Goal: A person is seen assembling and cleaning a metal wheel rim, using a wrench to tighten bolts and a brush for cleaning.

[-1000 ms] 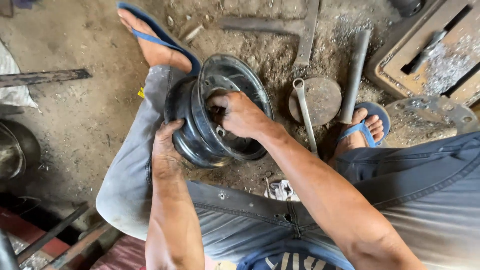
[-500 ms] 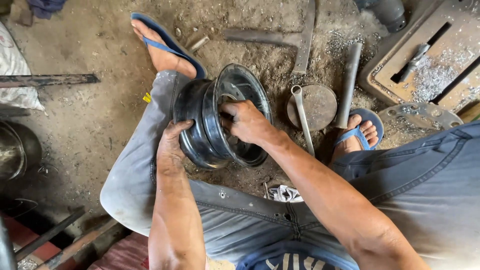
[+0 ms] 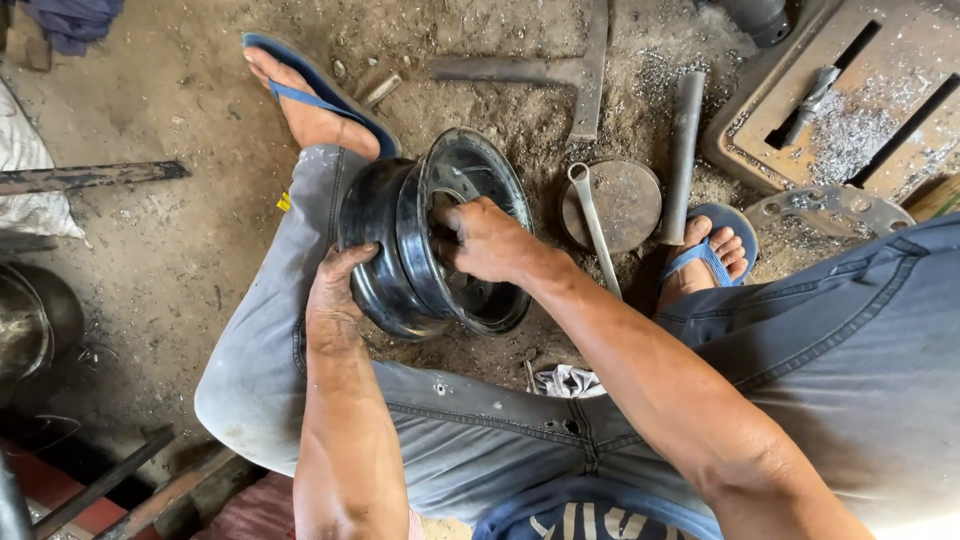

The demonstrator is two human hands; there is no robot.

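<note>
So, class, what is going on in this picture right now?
A person sits on a dirt floor with a black steel wheel rim propped on its edge against one leg. The left hand steadies the rim's outer edge, while the right hand reaches into its centre. A ring spanner lies across a round metal disc nearby.

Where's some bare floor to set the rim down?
Free: dirt floor left of the rim, between the flat bar and pan. Crowded: right of the rim, with disc, wrench, pipe and tray.
</note>
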